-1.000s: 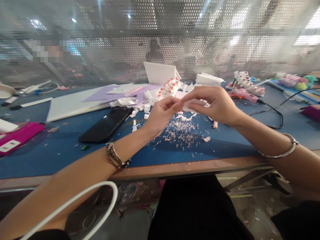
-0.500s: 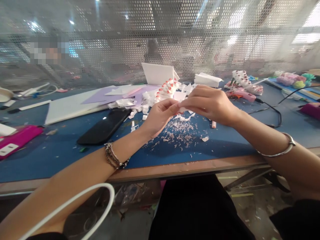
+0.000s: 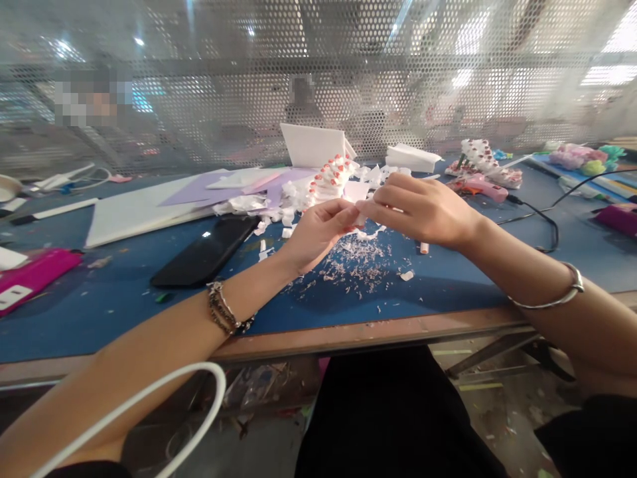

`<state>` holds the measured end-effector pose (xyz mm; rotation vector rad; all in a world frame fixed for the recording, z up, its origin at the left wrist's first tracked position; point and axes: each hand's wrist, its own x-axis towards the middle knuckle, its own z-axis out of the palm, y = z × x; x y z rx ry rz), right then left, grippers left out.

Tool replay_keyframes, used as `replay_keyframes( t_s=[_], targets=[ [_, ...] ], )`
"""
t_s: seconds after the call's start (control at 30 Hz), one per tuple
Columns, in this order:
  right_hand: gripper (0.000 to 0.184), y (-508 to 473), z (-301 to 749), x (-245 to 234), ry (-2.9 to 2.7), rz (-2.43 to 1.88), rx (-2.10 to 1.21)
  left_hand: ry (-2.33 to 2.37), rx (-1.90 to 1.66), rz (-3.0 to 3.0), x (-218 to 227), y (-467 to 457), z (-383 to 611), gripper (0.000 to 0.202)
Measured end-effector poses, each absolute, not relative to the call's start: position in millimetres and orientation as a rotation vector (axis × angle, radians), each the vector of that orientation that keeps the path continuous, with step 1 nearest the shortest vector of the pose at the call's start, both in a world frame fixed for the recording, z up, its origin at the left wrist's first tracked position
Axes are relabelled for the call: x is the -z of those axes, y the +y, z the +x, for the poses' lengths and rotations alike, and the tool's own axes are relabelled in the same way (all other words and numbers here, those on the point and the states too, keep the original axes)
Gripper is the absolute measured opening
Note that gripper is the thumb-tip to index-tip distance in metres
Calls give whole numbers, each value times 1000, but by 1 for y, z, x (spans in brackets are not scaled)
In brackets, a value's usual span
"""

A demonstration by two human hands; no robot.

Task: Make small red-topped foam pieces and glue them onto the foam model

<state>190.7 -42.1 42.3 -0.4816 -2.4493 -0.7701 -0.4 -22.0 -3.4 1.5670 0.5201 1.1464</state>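
Over shavings [image 3: 359, 267], left hand [image 3: 322, 230] meets curled right hand [image 3: 426, 210].

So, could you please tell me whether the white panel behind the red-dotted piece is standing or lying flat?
Standing: the white panel shows its broad face, rising behind the red-dotted piece.

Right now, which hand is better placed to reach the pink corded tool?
Likely the right hand: the pink corded tool lies beyond its wrist, farther from the left hand. Both hands pinch a small pale piece, though.
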Motion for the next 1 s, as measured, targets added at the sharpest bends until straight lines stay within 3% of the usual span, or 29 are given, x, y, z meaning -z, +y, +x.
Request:
replay_keyframes(
  t_s=[0.27,0.53,0.67,0.83,1.0],
  targets=[
    [29,-36,189,-33,-2349,-509,814,566,-1167,1605,4,-22,0,21],
    [17,-36,173,-21,-2143,-447,-59,567,-1272,1536,1,-20,-1,20],
    [21,-40,170,-20,-2068,-618,-270,578,-1294,1585,1,-18,-2,19],
    [23,-41,174,-26,-2100,-632,-241,574,-1304,1603,0,-18,-2,20],
    [19,-38,180,-32,-2192,-552,69,590,-1283,1568,0,-19,-1,20]
  ],
)
